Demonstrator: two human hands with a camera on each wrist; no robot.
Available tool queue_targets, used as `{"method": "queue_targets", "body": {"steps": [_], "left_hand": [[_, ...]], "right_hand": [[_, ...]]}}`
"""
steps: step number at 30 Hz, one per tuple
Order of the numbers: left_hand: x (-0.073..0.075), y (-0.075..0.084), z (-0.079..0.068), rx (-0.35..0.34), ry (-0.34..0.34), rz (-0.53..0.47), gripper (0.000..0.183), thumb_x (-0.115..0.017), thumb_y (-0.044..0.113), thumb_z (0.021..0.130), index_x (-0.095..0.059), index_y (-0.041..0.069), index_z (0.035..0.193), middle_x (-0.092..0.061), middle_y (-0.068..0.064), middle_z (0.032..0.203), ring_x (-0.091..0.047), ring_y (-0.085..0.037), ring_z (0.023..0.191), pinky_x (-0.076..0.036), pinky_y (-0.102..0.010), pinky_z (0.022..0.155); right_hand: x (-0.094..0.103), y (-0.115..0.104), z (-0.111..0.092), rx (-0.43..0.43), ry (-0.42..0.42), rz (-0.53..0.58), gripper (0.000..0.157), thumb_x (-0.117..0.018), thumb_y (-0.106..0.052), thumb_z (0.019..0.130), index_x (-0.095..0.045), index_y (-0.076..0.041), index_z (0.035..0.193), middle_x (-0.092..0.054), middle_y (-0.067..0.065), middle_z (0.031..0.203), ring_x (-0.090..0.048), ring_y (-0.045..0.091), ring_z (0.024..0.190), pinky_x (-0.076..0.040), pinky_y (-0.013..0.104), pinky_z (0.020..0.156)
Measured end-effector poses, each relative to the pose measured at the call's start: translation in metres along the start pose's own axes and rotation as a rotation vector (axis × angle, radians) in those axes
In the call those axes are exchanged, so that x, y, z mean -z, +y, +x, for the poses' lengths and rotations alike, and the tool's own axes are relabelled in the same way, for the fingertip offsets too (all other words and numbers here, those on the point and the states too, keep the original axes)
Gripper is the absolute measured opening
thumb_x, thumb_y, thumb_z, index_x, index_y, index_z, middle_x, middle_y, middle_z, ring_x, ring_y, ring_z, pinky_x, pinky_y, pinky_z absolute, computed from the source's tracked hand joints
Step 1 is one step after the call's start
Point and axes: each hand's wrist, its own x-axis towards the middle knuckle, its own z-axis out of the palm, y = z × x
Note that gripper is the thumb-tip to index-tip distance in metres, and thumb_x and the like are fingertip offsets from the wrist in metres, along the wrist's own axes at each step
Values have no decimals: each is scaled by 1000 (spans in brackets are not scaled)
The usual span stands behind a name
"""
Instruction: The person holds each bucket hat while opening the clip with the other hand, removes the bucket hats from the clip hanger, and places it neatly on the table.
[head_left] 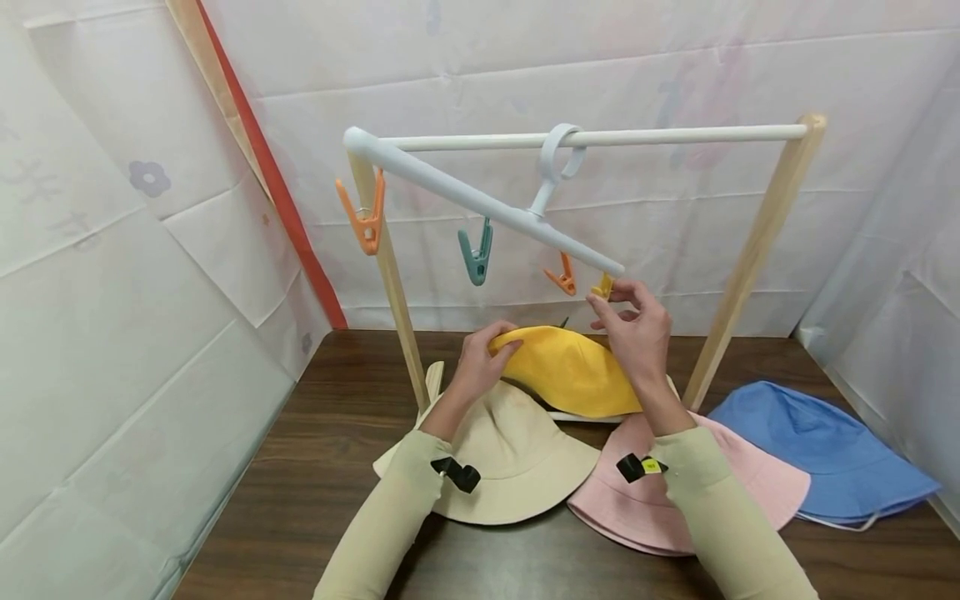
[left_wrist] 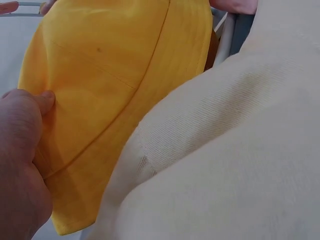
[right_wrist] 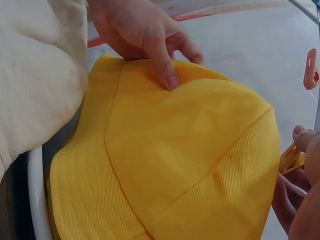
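Note:
A yellow bucket hat (head_left: 566, 371) is held up beneath the hanger, its left end pinched between the thumb and fingers of my left hand (head_left: 480, 358). My right hand (head_left: 637, 329) pinches a yellow clothespin (head_left: 602, 287) at the near right end of the pale blue hanger (head_left: 465, 200). In the right wrist view this clothespin (right_wrist: 292, 159) is beside the hat's crown. Also along the hanger's bar are an orange clothespin (head_left: 369, 218), a teal clothespin (head_left: 476, 252) and a second orange clothespin (head_left: 564, 275). The hanger hooks over the white rod (head_left: 690, 135) of a wooden stand.
Below my forearms lie a cream bucket hat (head_left: 517, 458) and a pink bucket hat (head_left: 626, 492). A blue bucket hat (head_left: 817, 450) lies to the right. The stand's wooden legs (head_left: 750, 258) rise on both sides from the dark wooden table (head_left: 300, 467). Pale cloth hangs behind.

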Motion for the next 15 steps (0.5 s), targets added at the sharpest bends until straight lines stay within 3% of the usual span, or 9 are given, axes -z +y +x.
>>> {"method": "queue_targets", "body": {"steps": [3, 10, 15], "left_hand": [[1, 0, -2, -12, 6, -4, 11, -78, 12, 106, -78, 3, 114, -82, -18, 108, -69, -23, 91, -56, -25, 83], [6, 4, -6, -26, 7, 3, 10, -79, 10, 106, -78, 3, 112, -82, -19, 108, -70, -24, 93, -56, -24, 84], [7, 5, -8, -53, 20, 9, 8, -78, 10, 106, -78, 5, 112, -84, -17, 109, -73, -25, 93, -57, -25, 82]], "right_hand": [[1, -1, 0, 7, 10, 7, 35, -86, -17, 102, -74, 4, 127, -78, 20, 109, -72, -6, 60, -61, 17, 60], [7, -4, -2, 7, 34, 16, 34, -88, -18, 100, -77, 2, 125, -75, -17, 98, -72, -4, 59, -63, 20, 60], [12, -5, -4, 12, 48, 14, 32, -89, -18, 99, -78, 1, 123, -75, -24, 94, -74, -2, 60, -62, 22, 58]]}}
